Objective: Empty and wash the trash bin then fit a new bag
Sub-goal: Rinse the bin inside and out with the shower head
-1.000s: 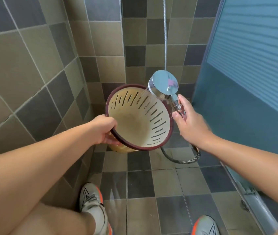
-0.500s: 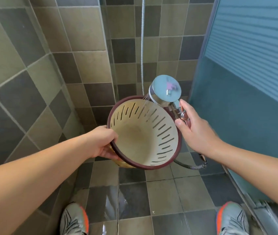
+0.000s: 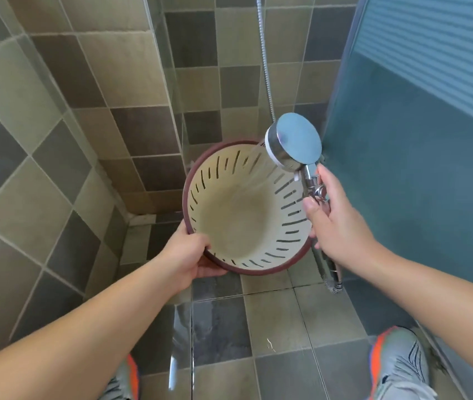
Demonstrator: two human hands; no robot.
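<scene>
Wet floor tiles [image 3: 223, 321] nearest. Left hand [image 3: 189, 255] clamped on the bin [image 3: 238, 215] at its near-left rim, mouth tilted toward the camera. Right hand [image 3: 336, 223] wrapped around the shower head [image 3: 294, 141] handle, spraying inside. Best to turn the bin so the spray reaches every slotted wall.

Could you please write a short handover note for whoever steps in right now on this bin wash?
Left hand: gripping the near rim of the trash bin, tilted with its mouth toward the camera.
Right hand: holding the shower head by its handle, spraying into the bin.
Done: bin is empty, no bag inside; rinsing under way; floor tiles wet.
Left: finish rinsing, drain, fit a new bag. No bag in view.
</scene>
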